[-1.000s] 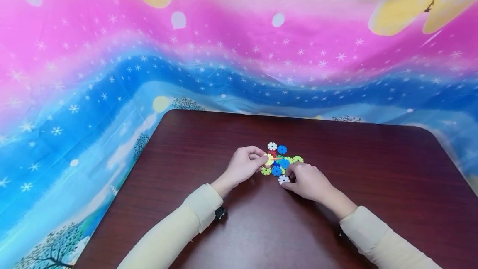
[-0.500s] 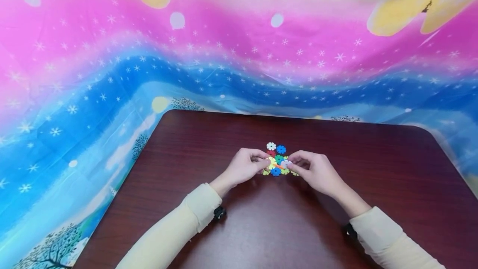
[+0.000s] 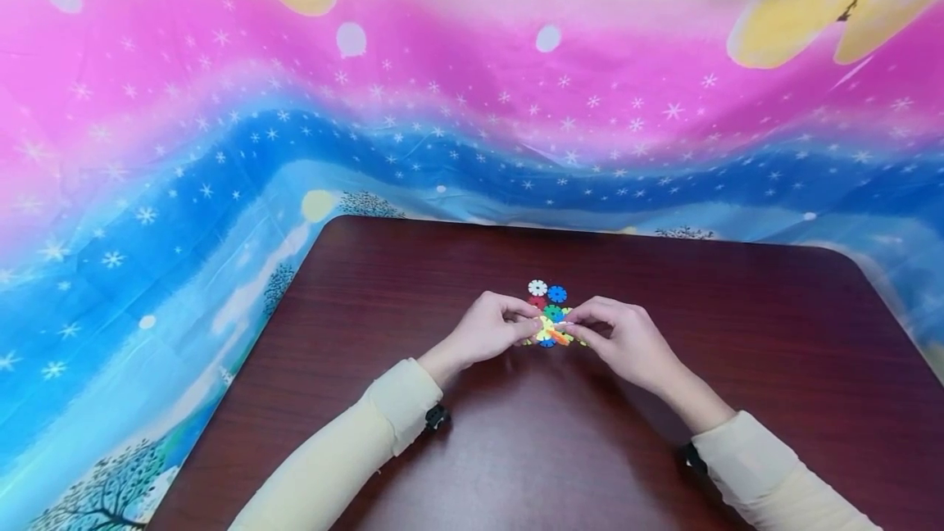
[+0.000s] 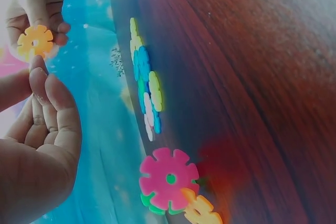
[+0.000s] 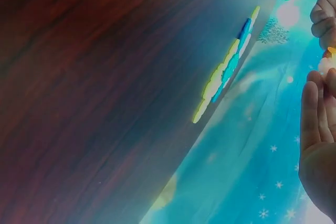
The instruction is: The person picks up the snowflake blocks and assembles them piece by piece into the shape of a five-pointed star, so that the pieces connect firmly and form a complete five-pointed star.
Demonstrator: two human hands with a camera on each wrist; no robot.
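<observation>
In the head view my left hand (image 3: 497, 324) pinches a yellow notched plastic disc (image 3: 544, 329) between thumb and forefinger. An orange notched disc (image 3: 559, 338) is joined to it, also seen edge-free in the left wrist view as the orange disc (image 4: 35, 43). My right hand (image 3: 623, 338) meets it from the other side, its fingertips pinching a white notched disc mostly hidden by the fingers. Both hands are raised over the table, fingertips close together. Beneath them lie more notched discs: white (image 3: 537, 288), blue (image 3: 556, 293), red (image 3: 537, 301) and green (image 3: 552, 313).
The dark wooden table (image 3: 413, 269) has rounded far corners. Behind it hangs a patterned pink and blue cloth (image 3: 457, 138). In the left wrist view, a pink disc (image 4: 169, 180) stands near the camera, with an orange disc (image 4: 202, 212) beside it.
My right hand has picked up the white disc from the near side of the group and brought it to the joined pieces. My left hand has shifted slightly right, turning the yellow and orange discs.
</observation>
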